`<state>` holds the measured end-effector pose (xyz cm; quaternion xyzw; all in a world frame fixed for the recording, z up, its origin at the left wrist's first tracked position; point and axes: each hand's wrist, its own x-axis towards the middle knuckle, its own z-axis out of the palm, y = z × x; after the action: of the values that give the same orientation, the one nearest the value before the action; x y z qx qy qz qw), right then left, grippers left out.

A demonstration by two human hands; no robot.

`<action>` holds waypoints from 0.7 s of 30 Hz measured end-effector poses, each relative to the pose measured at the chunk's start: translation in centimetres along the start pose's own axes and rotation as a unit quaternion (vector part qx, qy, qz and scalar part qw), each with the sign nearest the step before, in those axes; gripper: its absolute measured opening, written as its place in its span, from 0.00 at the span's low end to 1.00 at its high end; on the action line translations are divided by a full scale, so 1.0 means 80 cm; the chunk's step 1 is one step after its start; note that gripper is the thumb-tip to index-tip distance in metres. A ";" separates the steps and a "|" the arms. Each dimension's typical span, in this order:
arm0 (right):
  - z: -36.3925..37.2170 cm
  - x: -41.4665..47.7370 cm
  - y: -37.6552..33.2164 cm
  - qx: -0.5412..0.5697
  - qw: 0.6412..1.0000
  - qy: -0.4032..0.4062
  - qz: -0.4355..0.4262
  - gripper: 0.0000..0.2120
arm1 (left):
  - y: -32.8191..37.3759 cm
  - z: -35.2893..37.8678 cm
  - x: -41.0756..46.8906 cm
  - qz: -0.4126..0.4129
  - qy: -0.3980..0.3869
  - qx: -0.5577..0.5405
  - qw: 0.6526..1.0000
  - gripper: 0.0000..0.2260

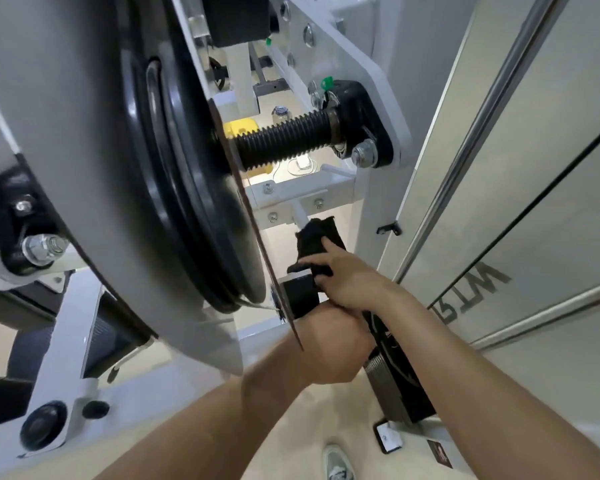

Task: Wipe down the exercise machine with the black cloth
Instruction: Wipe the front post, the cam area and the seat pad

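The white exercise machine [84,98] fills the left and top of the head view, with a large black pulley wheel [194,202] and a black threaded shaft [284,140]. A black cloth [314,242] lies over a low white bar of the frame. My right hand [347,278] presses the cloth onto the bar, its forefinger stretched out along the cloth and the other fingers curled over the cloth's lower end. Just below it, my left hand [329,344] grips a black block-shaped part [297,296] of the machine; its fingers are hidden behind the part.
A grey panel with a chrome rail [482,133] stands close on the right. A black weight stack [399,386] sits below my hands. A phone [388,438] and my shoe [338,462] are on the beige floor. A yellow object [239,128] lies behind the frame.
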<state>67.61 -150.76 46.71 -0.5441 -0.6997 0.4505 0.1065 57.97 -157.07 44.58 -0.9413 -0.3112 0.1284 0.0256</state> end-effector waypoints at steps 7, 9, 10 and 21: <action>-0.008 -0.025 -0.036 0.216 0.976 0.001 0.001 0.15 | 0.002 -0.028 -0.012 0.071 0.026 0.014 0.997 0.08; -0.011 -0.001 -0.056 0.156 0.986 -0.061 -0.006 0.15 | 0.000 -0.025 -0.011 0.073 0.045 -0.004 0.996 0.09; -0.013 0.007 -0.063 0.135 0.987 -0.090 0.001 0.15 | 0.000 -0.027 -0.011 0.077 0.044 -0.021 0.996 0.10; -0.012 -0.006 -0.030 0.406 0.906 0.045 -0.113 0.21 | -0.002 -0.023 -0.012 0.056 0.058 -0.067 0.994 0.08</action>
<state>66.85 -150.70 49.22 -0.3910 -0.5074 0.6555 0.3999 57.59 -157.44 46.57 -0.9627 -0.2639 0.0533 -0.0264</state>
